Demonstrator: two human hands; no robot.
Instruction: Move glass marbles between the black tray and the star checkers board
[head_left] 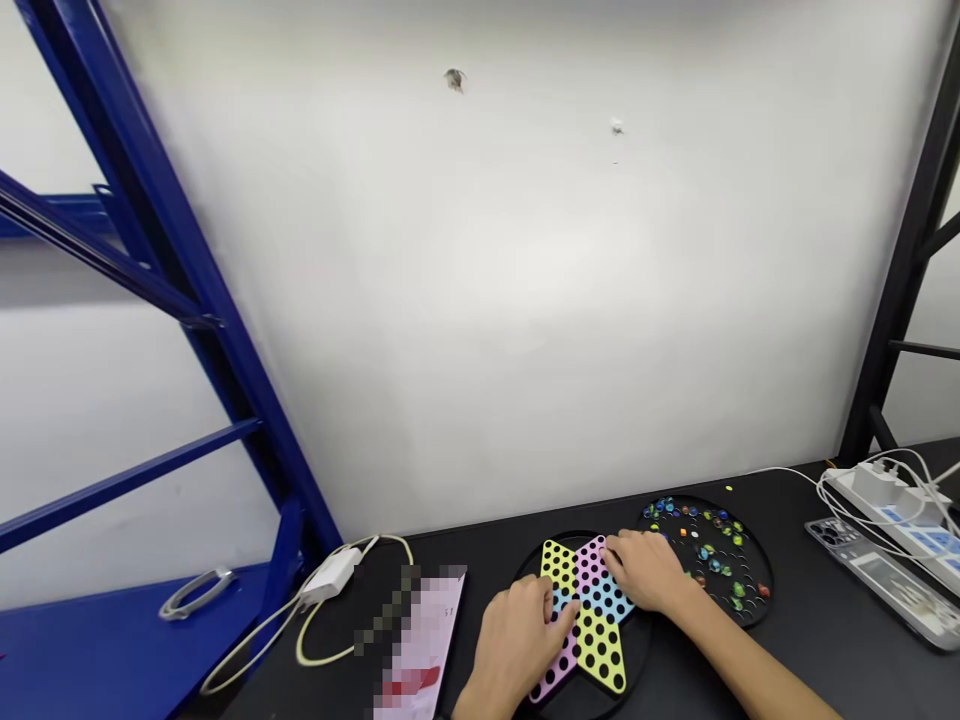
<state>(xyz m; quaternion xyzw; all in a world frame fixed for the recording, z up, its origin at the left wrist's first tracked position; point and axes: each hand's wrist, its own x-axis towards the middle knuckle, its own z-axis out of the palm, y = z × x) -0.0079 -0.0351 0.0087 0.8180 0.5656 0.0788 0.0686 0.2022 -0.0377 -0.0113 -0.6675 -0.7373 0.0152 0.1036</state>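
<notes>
A star-shaped Chinese checkers board (596, 640) lies on a round black base (646, 660) at the lower middle. Its points are yellow, pink and blue, dotted with black holes. My left hand (514, 635) grips the left side of the board, thumb on top and fingers curled at the edge. At the upper right point, my right hand (645, 568) holds the board's rim with bent fingers; their tips are partly hidden. Beyond my right wrist is a round black tray (770, 590) with several coloured glass marbles (706, 552) scattered in it.
To the left lie a pink-and-white box (431, 640), partly blurred, and a white adapter (334, 573) with a looped cable. A power strip (911, 520) with tangled cables and a clear phone case (889, 580) are on the right. Behind stands a white wall (525, 300).
</notes>
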